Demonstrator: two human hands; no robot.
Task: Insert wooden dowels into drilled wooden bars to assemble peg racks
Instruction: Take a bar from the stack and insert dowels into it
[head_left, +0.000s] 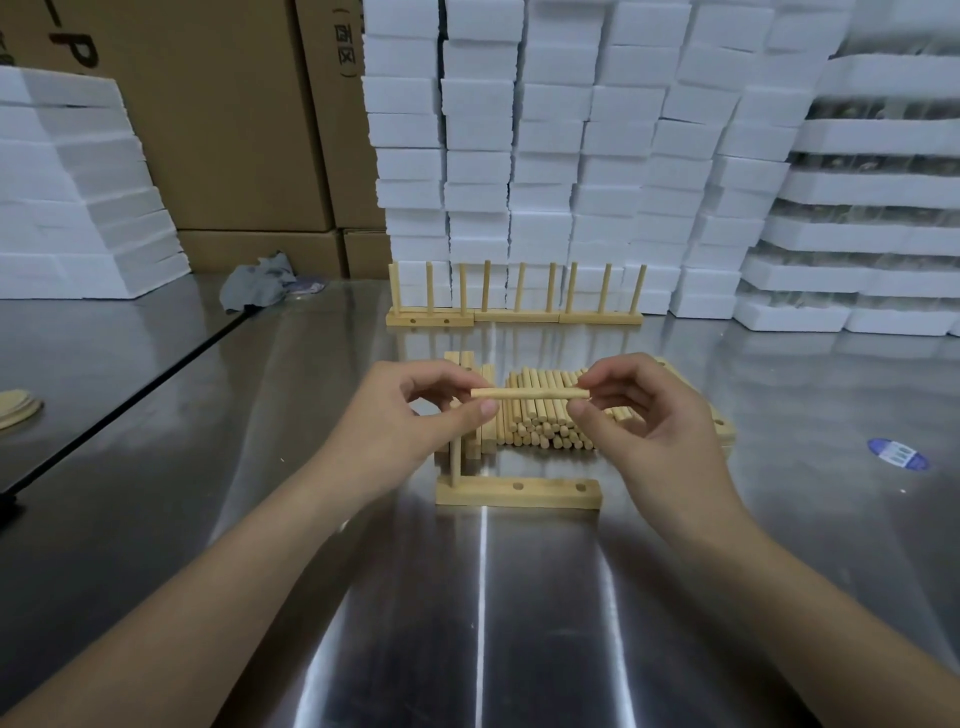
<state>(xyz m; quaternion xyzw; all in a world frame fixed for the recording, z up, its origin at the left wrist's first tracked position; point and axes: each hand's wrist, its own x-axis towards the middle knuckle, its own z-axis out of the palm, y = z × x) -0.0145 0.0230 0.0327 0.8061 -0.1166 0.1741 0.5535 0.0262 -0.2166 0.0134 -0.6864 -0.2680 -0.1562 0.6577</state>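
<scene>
A wooden dowel (530, 393) is held level above the table, pinched at its left end by my left hand (415, 415) and at its right end by my right hand (654, 415). Below them lies a drilled wooden bar (519, 493) with one dowel (455, 462) standing upright in its left hole; two more holes show empty. Behind the hands lies a pile of loose dowels (550, 421), with stacked bars (470, 415) at its left and another bar (711, 415) at its right.
Three finished peg racks (514, 306) stand in a row at the back of the steel table (519, 623). White foam blocks (571, 156) and cardboard boxes (234, 130) wall the far side. A grey rag (257, 286), a blue sticker (896, 453) and wooden discs (18, 410) lie around.
</scene>
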